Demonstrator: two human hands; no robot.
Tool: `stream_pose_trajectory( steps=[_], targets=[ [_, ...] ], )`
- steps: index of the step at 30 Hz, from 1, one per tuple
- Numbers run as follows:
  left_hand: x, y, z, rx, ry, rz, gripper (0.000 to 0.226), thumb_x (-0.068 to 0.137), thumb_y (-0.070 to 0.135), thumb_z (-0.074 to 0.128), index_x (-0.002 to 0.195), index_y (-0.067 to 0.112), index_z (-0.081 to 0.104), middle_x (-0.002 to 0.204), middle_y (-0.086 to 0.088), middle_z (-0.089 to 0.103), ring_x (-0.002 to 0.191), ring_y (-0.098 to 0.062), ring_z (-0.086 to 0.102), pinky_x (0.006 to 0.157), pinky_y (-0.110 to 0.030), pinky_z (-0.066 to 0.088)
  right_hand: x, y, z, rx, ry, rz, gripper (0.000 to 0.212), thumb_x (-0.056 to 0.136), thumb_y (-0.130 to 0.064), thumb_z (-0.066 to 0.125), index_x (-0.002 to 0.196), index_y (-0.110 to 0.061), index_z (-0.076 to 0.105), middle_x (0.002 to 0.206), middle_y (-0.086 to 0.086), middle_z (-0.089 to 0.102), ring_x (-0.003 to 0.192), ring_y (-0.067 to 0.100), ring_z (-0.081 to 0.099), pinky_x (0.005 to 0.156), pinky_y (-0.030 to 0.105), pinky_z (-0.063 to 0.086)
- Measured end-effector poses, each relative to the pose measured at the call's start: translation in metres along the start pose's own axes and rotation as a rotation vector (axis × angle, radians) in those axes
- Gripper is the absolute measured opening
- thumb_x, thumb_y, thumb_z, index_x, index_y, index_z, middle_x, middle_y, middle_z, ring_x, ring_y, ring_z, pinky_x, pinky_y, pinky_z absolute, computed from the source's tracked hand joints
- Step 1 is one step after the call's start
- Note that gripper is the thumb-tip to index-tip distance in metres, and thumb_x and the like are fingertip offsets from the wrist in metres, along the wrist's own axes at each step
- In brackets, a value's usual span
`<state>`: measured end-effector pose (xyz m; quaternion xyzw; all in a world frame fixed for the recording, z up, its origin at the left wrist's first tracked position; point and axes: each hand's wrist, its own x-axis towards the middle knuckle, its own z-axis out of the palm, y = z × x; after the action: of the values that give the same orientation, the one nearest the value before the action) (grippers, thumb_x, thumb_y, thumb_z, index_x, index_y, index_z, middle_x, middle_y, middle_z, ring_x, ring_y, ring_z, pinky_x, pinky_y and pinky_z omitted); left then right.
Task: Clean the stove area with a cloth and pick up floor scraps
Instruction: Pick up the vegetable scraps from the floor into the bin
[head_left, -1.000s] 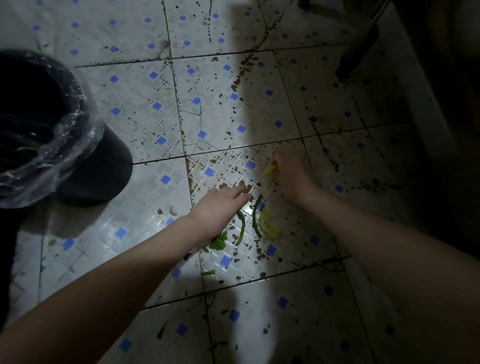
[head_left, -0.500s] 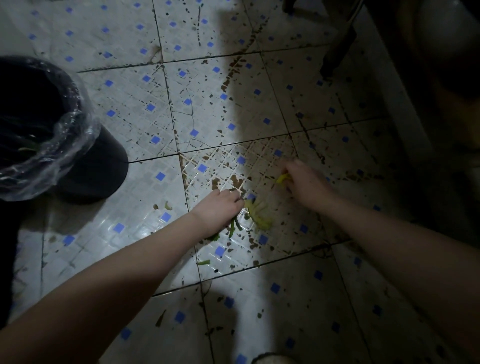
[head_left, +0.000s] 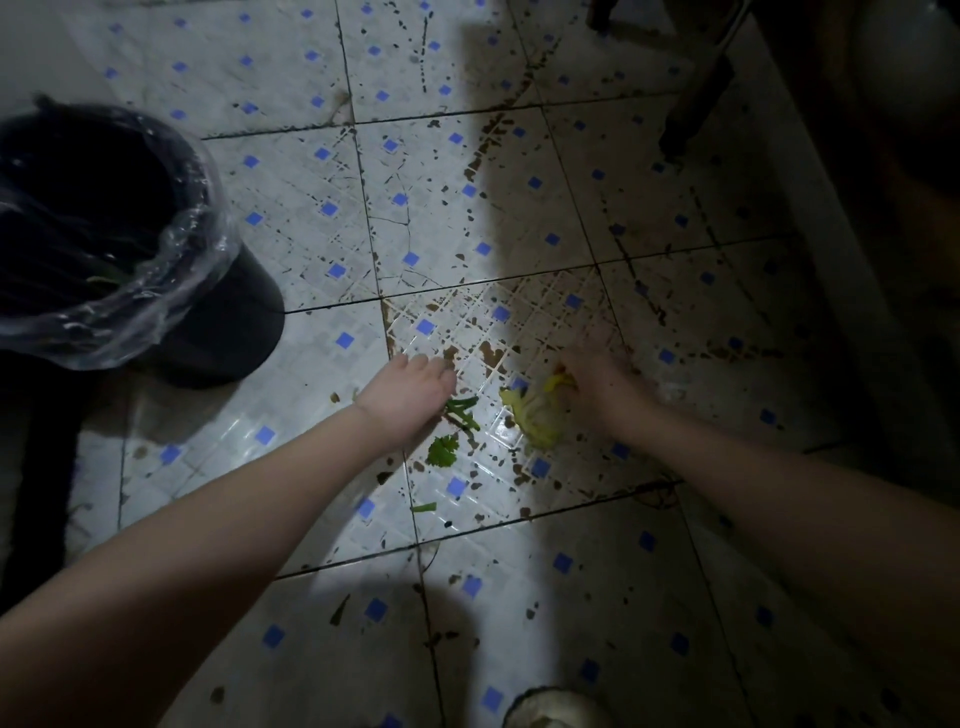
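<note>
Vegetable scraps lie on the stained tile floor. My left hand is down on the floor with its fingers curled over several green stalks. A small green leaf lies just below that hand. My right hand is in shadow and pinches a yellow scrap at the top of a pale yellow-green leaf pile. A short green stem piece lies apart, nearer to me.
A black bin lined with a clear plastic bag stands at the left. A dark furniture leg comes down at the upper right, beside a dark cabinet side. Something pale, perhaps my foot, shows at the bottom edge.
My left hand has drawn back a little with its fingers curled over the green stalks, uncovering the small leaf. My right hand has moved down onto the yellow pile.
</note>
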<state>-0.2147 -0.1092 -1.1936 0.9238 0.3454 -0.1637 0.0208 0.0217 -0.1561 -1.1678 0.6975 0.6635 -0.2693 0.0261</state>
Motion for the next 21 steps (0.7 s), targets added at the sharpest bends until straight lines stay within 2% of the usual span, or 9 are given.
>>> stream_pose_trajectory(
  steps=[3,5,7,11,14,17,21],
  targets=[
    [-0.008,-0.008,-0.002,-0.026,-0.011,-0.06,0.026,0.092,0.018,0.057,0.115,0.012,0.048,0.11,-0.008,0.058,0.102,-0.025,0.054,0.085,-0.034,0.041,0.003,-0.01,0.007,0.047,-0.055,-0.024,0.01,0.091,-0.014,0.051,0.1,-0.01,0.055,0.099,0.007,0.055,0.085,0.021,0.05,0.064,0.029,0.037],
    [-0.014,-0.011,-0.002,-0.051,-0.031,-0.086,0.021,0.091,0.014,0.057,0.109,0.013,0.048,0.106,-0.007,0.058,0.097,-0.025,0.055,0.077,-0.032,0.039,0.002,-0.014,0.011,0.125,-0.063,-0.043,0.006,0.092,-0.012,0.049,0.097,-0.011,0.054,0.097,0.005,0.052,0.085,0.02,0.049,0.064,0.028,0.032],
    [-0.022,-0.012,-0.002,-0.112,-0.053,-0.103,0.018,0.09,0.009,0.054,0.106,0.012,0.049,0.101,-0.008,0.057,0.09,-0.026,0.055,0.069,-0.032,0.036,0.002,-0.017,0.014,0.182,-0.057,-0.071,0.004,0.091,-0.011,0.048,0.091,-0.012,0.052,0.094,0.005,0.051,0.086,0.022,0.05,0.067,0.031,0.036],
    [-0.038,-0.011,0.005,-0.203,-0.059,-0.136,0.011,0.092,0.012,0.054,0.101,0.013,0.047,0.098,-0.007,0.056,0.081,-0.023,0.054,0.064,-0.031,0.037,0.001,-0.022,0.02,0.187,-0.043,-0.115,0.004,0.089,-0.013,0.049,0.09,-0.011,0.051,0.096,0.008,0.051,0.091,0.028,0.052,0.077,0.042,0.047],
    [-0.047,-0.01,0.01,-0.234,-0.045,-0.139,0.009,0.094,0.017,0.053,0.102,0.013,0.048,0.098,-0.007,0.056,0.084,-0.025,0.056,0.067,-0.033,0.038,-0.002,-0.022,0.028,0.07,-0.117,-0.109,0.023,0.085,-0.023,0.06,0.104,-0.015,0.049,0.115,0.009,0.046,0.103,0.026,0.047,0.084,0.039,0.045],
    [-0.054,-0.01,0.012,-0.258,-0.044,-0.154,0.011,0.095,0.02,0.051,0.103,0.012,0.05,0.099,-0.008,0.057,0.085,-0.026,0.056,0.07,-0.036,0.044,-0.006,-0.024,0.037,0.006,-0.127,-0.089,0.042,0.081,-0.028,0.067,0.115,-0.015,0.046,0.124,0.009,0.042,0.113,0.026,0.042,0.088,0.038,0.043],
    [-0.062,-0.01,0.017,-0.256,-0.064,-0.184,0.015,0.093,0.018,0.053,0.106,0.012,0.049,0.102,-0.008,0.056,0.09,-0.026,0.057,0.07,-0.034,0.042,-0.006,-0.025,0.046,-0.014,-0.083,-0.088,0.038,0.083,-0.016,0.066,0.115,-0.012,0.044,0.124,0.011,0.042,0.111,0.027,0.043,0.089,0.043,0.045]
  ],
)
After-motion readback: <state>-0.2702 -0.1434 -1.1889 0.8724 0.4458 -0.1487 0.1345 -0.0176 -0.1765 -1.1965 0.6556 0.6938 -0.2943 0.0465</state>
